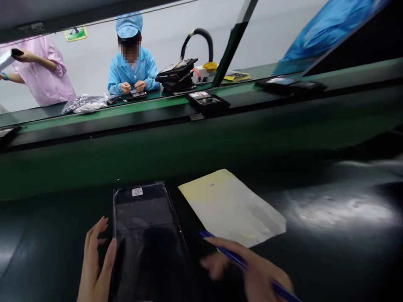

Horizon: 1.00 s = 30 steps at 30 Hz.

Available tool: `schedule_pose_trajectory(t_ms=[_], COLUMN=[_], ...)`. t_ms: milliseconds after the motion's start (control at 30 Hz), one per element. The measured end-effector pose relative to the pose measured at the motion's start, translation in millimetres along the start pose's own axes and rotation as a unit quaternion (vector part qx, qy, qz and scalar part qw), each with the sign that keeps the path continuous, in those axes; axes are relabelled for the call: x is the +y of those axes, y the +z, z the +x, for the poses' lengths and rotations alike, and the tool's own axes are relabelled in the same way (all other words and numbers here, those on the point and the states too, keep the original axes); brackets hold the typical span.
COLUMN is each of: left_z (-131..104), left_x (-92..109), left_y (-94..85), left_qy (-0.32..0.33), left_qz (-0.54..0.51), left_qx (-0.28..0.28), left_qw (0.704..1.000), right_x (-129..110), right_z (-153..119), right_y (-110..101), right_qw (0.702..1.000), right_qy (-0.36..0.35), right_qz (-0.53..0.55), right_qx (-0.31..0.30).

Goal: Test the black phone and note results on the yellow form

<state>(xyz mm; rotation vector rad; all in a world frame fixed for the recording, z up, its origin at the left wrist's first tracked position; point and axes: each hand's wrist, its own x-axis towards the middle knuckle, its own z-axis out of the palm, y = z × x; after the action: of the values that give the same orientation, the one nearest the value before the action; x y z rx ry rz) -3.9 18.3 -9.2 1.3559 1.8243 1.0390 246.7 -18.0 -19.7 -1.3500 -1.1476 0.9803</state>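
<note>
Left hand [96, 262] at 7 o'clock of the frame, fingers spread and loose, thumb edge resting against the left long side of the bagged dark panel [147, 239]. Not gripping, just steadying it from the 9 o'clock side.

Panel is a flat black rectangle in a clear sleeve, lying flat on the dark work surface [330, 251], long axis running roughly 12 to 6, a small white label [137, 191] near its top edge. Its lower end runs out of frame at the bottom.

Right hand [252, 272] at 5 o'clock of the frame, motion-blurred, closed around a blue pen [239, 262]. Pen tip points toward 10 o'clock and sits just off the panel's right edge, over the lower left corner of the pale yellow sheet [229, 207]. Can't tell whether the tip touches the sheet or the surface.

So the panel sits between the two hands: left hand touching at its 9 o'clock, right hand near but apart at its 3 to 4 o'clock. The sheet lies at 2 o'clock from the panel, flat, turned at an angle, just beside it.

Beyond, at 12 o'clock: green conveyor belt [157, 147] crossing the frame, black trays [208, 102] on it. Across the belt, a person in blue coat and cap [132, 69] with both hands on something small, and at 10 o'clock a pink sleeve [44, 71] of another person.
</note>
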Motion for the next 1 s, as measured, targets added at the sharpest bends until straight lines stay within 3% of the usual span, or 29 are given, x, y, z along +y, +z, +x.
schedule_pose_trajectory(t_ms=[67, 167, 300, 400, 633, 767, 1000], left_z=[1.9, -1.9, -1.0, 4.8, 15.6, 20.0, 21.9], left_x=[-2.4, -2.2, -3.3, -12.6, -45.1, -43.3, -37.7], left_y=[9.6, 19.5, 17.3, 11.9, -0.2, -4.0, -3.3], left_qy=[-0.059, -0.122, -0.168, -0.156, -0.045, -0.055, -0.048], left_qz=[-0.057, -0.128, -0.16, -0.172, -0.162, -0.197, -0.236], left_qx=[-0.041, -0.056, -0.073, -0.095, -0.163, -0.172, -0.166], left_qw=[0.996, 0.983, 0.97, 0.968, 0.972, 0.964, 0.956], right_x=[-4.7, 1.5, 21.1, 30.0, 29.2, 24.8, 17.0], right_z=[24.4, 51.4, 61.0, 58.4, 59.6, 56.6, 50.9], right_y=[14.1, 37.7, 58.4, 61.4, 55.1, 55.2, 51.3], right_qw=[0.999, 0.995, 0.993, 0.992, 0.983, 0.988, 0.994], right_qy=[-0.014, -0.051, -0.088, -0.102, -0.144, -0.12, -0.087], right_qz=[-0.05, -0.08, -0.07, -0.069, -0.112, -0.096, -0.021], right_qx=[0.002, -0.018, -0.036, -0.018, -0.015, -0.011, -0.068])
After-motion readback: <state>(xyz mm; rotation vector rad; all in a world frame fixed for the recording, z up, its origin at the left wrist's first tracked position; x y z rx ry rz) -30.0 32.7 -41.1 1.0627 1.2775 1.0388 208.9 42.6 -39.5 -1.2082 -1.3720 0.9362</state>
